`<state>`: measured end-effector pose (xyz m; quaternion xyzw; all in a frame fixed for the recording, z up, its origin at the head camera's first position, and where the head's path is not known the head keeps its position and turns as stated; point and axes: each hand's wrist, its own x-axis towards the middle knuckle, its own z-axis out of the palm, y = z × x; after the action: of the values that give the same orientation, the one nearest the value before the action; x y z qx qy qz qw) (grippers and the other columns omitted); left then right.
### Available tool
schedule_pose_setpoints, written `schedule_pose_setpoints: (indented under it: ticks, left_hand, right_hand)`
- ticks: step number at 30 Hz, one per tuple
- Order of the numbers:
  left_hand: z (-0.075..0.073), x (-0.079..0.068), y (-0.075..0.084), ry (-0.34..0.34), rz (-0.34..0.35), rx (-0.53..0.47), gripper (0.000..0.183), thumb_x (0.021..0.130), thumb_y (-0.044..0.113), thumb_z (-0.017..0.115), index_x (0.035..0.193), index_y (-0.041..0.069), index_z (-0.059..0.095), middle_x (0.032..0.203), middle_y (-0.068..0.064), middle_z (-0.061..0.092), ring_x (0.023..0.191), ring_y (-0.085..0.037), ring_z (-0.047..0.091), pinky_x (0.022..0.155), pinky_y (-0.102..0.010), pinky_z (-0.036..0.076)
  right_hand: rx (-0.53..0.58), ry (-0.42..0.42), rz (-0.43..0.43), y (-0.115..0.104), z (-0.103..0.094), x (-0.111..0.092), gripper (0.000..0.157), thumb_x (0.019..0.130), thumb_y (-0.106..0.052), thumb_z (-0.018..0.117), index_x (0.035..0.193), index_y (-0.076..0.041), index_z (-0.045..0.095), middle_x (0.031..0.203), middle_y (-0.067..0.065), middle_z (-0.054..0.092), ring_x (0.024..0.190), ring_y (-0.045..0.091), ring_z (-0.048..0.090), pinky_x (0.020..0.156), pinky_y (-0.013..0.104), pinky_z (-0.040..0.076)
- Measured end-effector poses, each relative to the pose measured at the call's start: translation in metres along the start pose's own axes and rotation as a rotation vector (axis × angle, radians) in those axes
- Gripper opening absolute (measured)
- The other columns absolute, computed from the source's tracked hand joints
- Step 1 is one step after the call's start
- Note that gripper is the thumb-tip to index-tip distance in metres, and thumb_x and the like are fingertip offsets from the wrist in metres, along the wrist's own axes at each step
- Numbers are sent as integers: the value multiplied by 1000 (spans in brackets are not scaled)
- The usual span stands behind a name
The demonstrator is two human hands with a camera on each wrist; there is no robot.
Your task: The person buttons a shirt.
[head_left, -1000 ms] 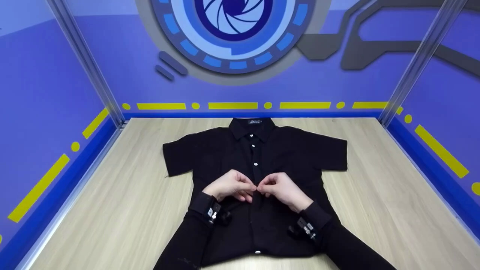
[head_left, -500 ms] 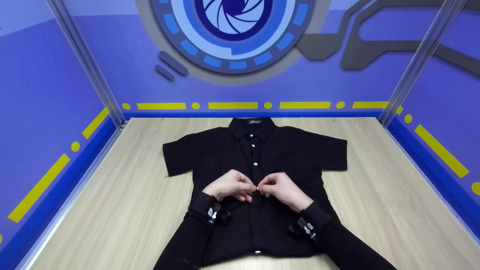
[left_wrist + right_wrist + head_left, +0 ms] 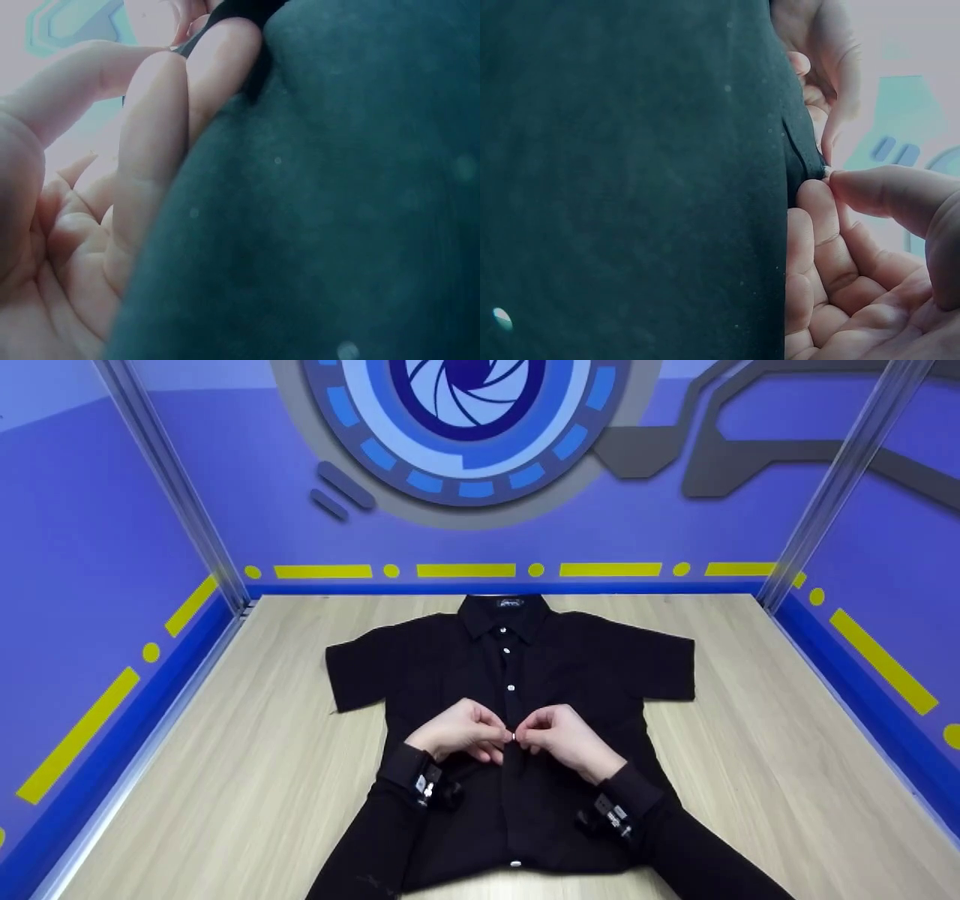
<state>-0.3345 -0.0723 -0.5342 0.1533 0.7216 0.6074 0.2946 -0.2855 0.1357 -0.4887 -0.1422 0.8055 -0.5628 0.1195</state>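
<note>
A black short-sleeved button-up shirt point(image 3: 577, 667) lies front up, with its collar at the far side. Over the middle of its front, my left hand point(image 3: 459, 731) and right hand point(image 3: 571, 741) meet almost fingertip to fingertip. A small white button point(image 3: 513, 736) shows between them. In the left wrist view, left fingers point(image 3: 154, 112) pinch the lifted black cloth. The right wrist view has the right thumb point(image 3: 874, 189) and forefinger gripping the raised placket edge point(image 3: 802, 161) right by the button. Fingertips partly hide the button and its buttonhole.
The shirt rests on a light wood table point(image 3: 247, 780). White buttons run up the placket, among them an upper button point(image 3: 511, 688), and a lowest button point(image 3: 515, 864) sits near the hem. Blue printed panels point(image 3: 225, 457) with metal posts enclose the back and sides.
The white button has come into sight between the fingertips; it was hidden a second ago. Both hands stay in nearly the same place, and the shirt has not shifted.
</note>
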Motion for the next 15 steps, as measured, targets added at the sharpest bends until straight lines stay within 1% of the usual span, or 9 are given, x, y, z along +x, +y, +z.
schedule_pose_setpoints:
  ticks: [7, 11, 15]
  left_hand:
    - [0, 1, -1, -2, 2, 10, 19, 83, 18, 75, 92, 2, 72, 79, -13, 74, 65, -17, 72, 51, -20, 54]
    - [1, 1, -1, 1, 7, 14, 20, 83, 18, 75, 92, 1, 71, 79, -13, 74, 65, -17, 72, 51, -20, 54]
    - [0, 0, 0, -1, 8, 16, 20, 83, 18, 74, 92, 1, 71, 79, -13, 74, 64, -17, 72, 50, -20, 53]
  right_hand:
    - [-10, 5, 2, 2, 0, 2, 15, 85, -3, 67, 93, 10, 69, 86, 28, 67, 71, 31, 64, 69, 36, 55]
    - [-17, 9, 4, 15, 0, 9, 14, 85, -3, 67, 92, 9, 70, 86, 28, 68, 70, 30, 64, 68, 35, 55]
    - [-8, 12, -1, 30, 0, 16, 13, 85, -4, 67, 92, 6, 71, 84, 24, 69, 70, 26, 64, 67, 33, 55]
